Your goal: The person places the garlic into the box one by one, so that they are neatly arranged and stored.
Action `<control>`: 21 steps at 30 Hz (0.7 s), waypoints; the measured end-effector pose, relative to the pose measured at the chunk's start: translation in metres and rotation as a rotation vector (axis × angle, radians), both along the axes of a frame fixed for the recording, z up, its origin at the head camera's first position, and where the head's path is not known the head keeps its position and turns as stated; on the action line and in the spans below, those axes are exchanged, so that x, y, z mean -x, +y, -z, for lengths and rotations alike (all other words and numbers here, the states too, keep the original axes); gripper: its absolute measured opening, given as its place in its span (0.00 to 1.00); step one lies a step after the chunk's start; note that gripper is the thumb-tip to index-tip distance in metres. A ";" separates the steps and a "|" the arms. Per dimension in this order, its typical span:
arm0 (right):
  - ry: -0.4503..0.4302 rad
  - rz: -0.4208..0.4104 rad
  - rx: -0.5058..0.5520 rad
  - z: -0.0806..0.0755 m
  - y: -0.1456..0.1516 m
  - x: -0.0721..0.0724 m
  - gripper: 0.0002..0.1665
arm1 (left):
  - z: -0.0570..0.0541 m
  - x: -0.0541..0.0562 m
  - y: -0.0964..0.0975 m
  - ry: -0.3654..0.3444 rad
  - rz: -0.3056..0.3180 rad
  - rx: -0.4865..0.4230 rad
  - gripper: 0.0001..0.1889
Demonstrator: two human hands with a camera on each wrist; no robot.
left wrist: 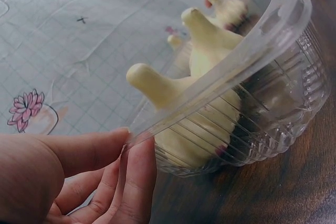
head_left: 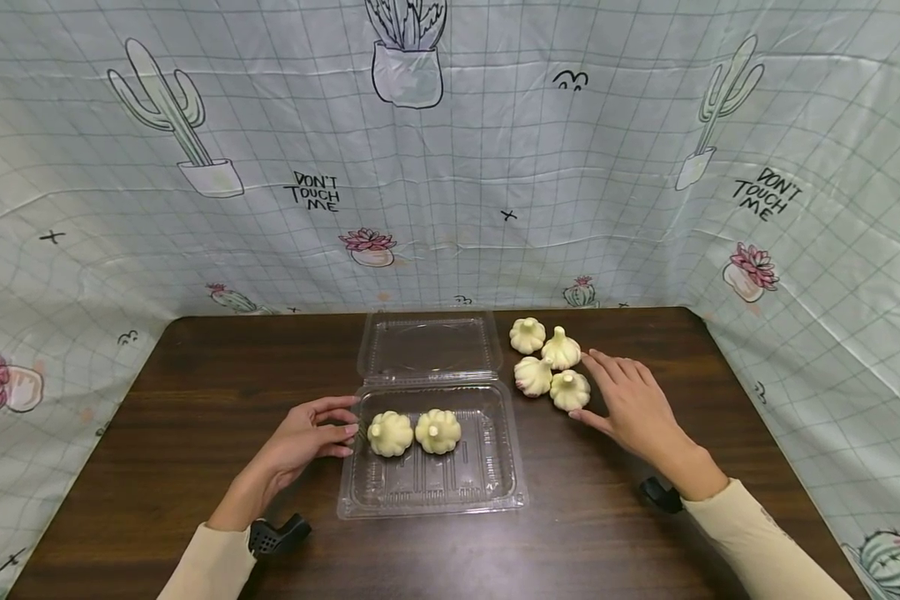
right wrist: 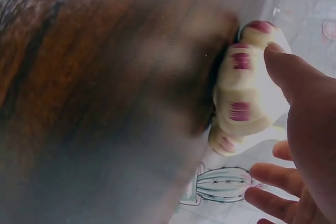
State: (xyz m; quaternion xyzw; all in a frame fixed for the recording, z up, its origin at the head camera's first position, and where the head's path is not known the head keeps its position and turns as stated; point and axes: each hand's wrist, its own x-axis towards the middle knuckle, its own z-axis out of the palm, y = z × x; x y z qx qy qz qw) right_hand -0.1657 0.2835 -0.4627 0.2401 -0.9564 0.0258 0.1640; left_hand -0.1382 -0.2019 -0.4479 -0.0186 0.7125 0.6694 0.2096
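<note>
A clear plastic clamshell container (head_left: 487,492) lies unfolded on the table, its lid (head_left: 431,346) laid back behind it. In its left half sit two garlic bulbs, one on the left (head_left: 390,434) and one beside it (head_left: 438,432). My left hand (head_left: 305,439) pinches the container's left rim between thumb and fingers, as the left wrist view shows. Right of the lid, several more garlic bulbs (head_left: 532,377) stand in a cluster. My right hand (head_left: 636,410) is at their right side, fingers spread, its thumb against or very near the closest bulb (right wrist: 244,93).
The dark wooden table (head_left: 217,392) carries all of these things. A pale gridded cloth (head_left: 450,167) with cactus prints hangs behind the table and along both sides. Each wrist wears a black strapped device, one on the left (head_left: 277,535) and one on the right (head_left: 660,495).
</note>
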 end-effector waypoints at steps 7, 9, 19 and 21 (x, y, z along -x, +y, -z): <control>0.000 -0.014 0.001 0.007 -0.001 0.001 0.54 | 0.000 0.000 0.000 0.002 -0.002 0.010 0.30; 0.000 -0.014 -0.003 0.007 -0.001 0.001 0.54 | 0.000 0.001 0.000 0.003 -0.003 0.009 0.30; 0.032 -0.030 -0.031 0.011 -0.005 0.001 0.53 | 0.001 0.000 0.000 0.006 -0.003 0.007 0.30; 0.047 -0.041 -0.026 0.013 -0.006 0.001 0.52 | 0.001 0.000 0.000 0.009 -0.002 0.009 0.30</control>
